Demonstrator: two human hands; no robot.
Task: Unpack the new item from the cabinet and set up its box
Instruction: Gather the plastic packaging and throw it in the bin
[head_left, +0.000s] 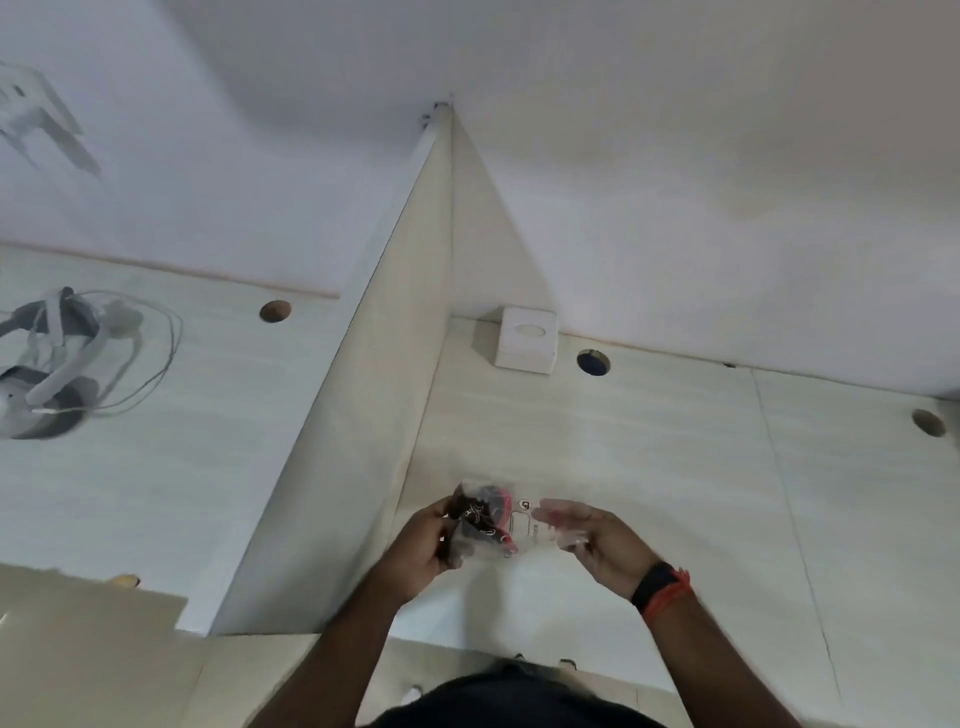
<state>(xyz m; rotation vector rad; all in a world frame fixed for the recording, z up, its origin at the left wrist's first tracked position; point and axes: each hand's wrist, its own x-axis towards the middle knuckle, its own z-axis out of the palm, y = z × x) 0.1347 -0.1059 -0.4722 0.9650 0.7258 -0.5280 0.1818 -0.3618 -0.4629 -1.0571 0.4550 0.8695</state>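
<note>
A clear plastic bag (519, 525) with a dark and red item (480, 522) inside is held above the pale desk (649, 467). My left hand (426, 545) grips the bag's left end around the dark item. My right hand (597, 540) holds the bag's right end, its fingers partly blurred behind the plastic. A white label with a round logo shows on the bag's middle. A small white box (524, 340) stands at the back of the desk against the wall.
A tall pale partition (374, 389) splits this desk from the one on the left, where a white headset with cables (57, 358) lies. Round cable holes (593, 362) pierce the desks. A cardboard piece (78, 608) lies at lower left.
</note>
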